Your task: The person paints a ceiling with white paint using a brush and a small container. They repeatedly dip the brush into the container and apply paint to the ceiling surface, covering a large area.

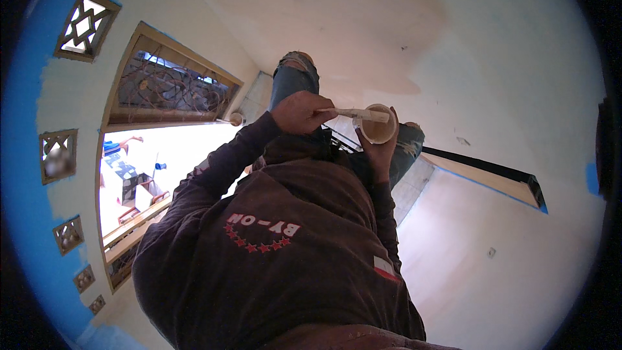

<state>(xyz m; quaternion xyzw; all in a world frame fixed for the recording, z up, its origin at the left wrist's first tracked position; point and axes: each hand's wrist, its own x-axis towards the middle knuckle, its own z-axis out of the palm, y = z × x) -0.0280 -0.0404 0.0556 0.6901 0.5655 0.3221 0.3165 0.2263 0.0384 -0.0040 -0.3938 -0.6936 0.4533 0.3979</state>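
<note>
My left hand (301,113) grips a flat, pale, paint-coated brush or stick (360,113) by one end. Its other end lies over the mouth of a round, off-white cup (380,131), which has light tan contents or coating inside. My right hand (374,154) holds that cup from beneath and around its side, with some fingers hidden behind it. Both hands are in front of my dark sweatshirt and torn jeans, above my bent knees.
At left, a window with a curly metal grille (170,84) and a bright opening show furniture and part of a person outside. Small vent blocks (85,24) line the partly blue-painted wall. A dark-edged recessed opening (492,180) is at right.
</note>
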